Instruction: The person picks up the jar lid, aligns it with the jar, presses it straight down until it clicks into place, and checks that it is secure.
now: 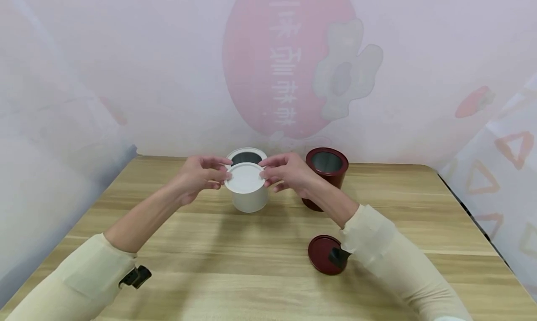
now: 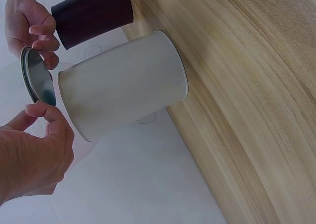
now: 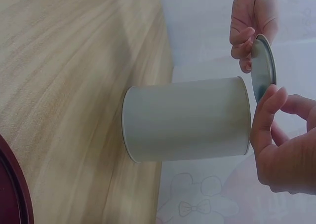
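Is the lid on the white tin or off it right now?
Off. Both hands hold the white lid by its edge just above the white tin, and both wrist views show a gap between lid and rim.

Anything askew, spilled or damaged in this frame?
Nothing spilled or damaged. Both cans are open: the left hand and right hand pinch the white lid above the upright white can, and the red lid lies near the red can.

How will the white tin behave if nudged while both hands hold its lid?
The white tin looks thin-walled and open, so probably light and easy to slide on the smooth table. Upright and fairly squat, it is unlikely to tip. On its side, it would likely roll.
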